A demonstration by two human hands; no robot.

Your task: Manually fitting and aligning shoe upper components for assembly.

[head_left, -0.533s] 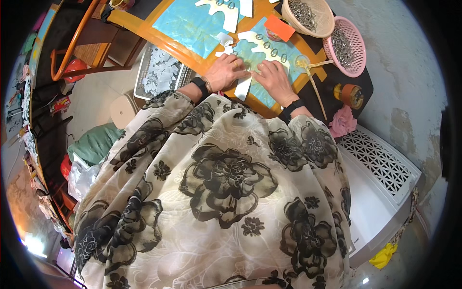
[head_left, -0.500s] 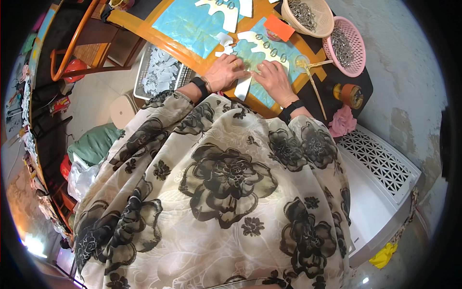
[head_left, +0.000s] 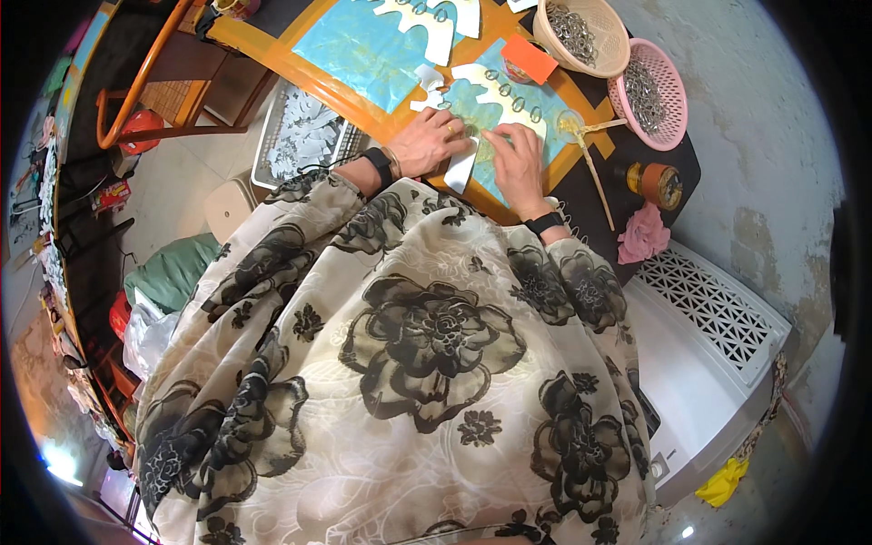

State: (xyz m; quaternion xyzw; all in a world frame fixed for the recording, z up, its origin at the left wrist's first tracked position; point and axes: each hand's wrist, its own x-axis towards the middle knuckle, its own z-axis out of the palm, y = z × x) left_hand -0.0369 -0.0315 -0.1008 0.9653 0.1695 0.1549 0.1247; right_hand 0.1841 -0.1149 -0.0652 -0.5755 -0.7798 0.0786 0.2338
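Note:
At the near edge of the blue-covered work board, my left hand has bent fingers closed on the upper part of a narrow white strip. Just right of it, my right hand pinches thumb and forefinger together; what lies between the tips is too small to make out. Beyond my hands lies a pale scalloped piece with several metal rings along it. Another scalloped piece with rings lies farther off. Small white scraps are beside my left fingers.
Two baskets of metal rings, one beige and one pink, stand at the far right. Nearby are an orange card, a glue-smeared stick, a tape roll and a pink cloth. Left is a scrap-filled white crate.
My right hand has drawn slightly up and its fingers have moved from lying low to a raised pinch, a little farther from my left hand. The left hand has barely moved.

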